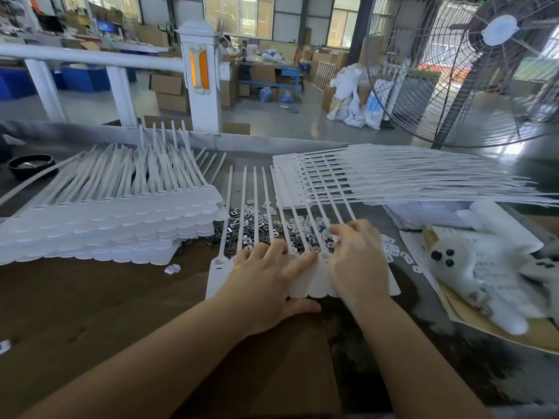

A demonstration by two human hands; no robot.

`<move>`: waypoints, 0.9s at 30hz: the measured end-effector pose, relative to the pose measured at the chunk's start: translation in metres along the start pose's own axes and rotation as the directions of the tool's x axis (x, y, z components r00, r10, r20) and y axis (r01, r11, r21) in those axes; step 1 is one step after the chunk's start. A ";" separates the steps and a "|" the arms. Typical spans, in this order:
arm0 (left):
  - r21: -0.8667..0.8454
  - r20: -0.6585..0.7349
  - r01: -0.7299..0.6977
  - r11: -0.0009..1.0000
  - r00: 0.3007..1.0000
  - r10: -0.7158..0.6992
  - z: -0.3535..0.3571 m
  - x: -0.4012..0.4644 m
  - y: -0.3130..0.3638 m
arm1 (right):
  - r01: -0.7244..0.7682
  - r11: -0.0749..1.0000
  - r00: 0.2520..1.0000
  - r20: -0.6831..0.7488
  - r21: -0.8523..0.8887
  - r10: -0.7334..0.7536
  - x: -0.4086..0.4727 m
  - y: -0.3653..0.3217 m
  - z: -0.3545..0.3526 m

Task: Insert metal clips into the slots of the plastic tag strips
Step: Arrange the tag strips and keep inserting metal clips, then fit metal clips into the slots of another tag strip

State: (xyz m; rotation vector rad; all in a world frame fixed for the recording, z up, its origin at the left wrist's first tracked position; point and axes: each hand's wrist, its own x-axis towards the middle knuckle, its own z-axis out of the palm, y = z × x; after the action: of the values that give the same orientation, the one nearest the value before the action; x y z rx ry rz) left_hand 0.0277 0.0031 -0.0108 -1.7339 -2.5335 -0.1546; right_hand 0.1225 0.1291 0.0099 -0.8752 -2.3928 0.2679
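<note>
Left hand (266, 279) pressed flat on one white plastic tag strip (302, 282); right hand (357, 252) fingers curled, grasp unclear; shiny metal clips (257, 222) heaped beyond, uncountable.

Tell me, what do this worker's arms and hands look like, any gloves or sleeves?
No gloves and no sleeves in view: both forearms are bare right down to the bottom edge of the picture. The left hand and right hand are bare too, with no ring, watch or wristband showing. The nails that can be seen look short and unpainted. No markings are visible.
</note>
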 end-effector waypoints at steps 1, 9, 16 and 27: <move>0.003 0.004 0.002 1.000 1.000 -0.002 -0.001 -0.001 0.001 | 0.052 0.998 0.999 0.002 0.037 -0.052 -0.001 -0.007 0.004; -0.032 0.032 -0.008 0.999 0.999 0.010 -0.012 -0.010 0.000 | 0.190 0.975 0.972 0.117 0.111 -0.203 0.001 -0.024 0.023; -0.404 -0.065 0.020 0.915 0.997 -0.050 -0.023 -0.015 -0.020 | 0.209 0.972 0.966 0.133 0.104 -0.222 -0.001 -0.020 0.025; -0.409 -0.185 0.340 0.847 0.878 -0.442 -0.019 0.011 -0.063 | 0.228 0.971 0.970 0.069 0.074 -0.233 -0.005 -0.021 0.031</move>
State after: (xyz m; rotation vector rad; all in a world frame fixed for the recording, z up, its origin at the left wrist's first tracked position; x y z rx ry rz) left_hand -0.0347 -0.0115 0.0067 -1.1289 -2.7281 -0.8789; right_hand 0.0966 0.1098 -0.0104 -0.5590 -2.5147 0.2912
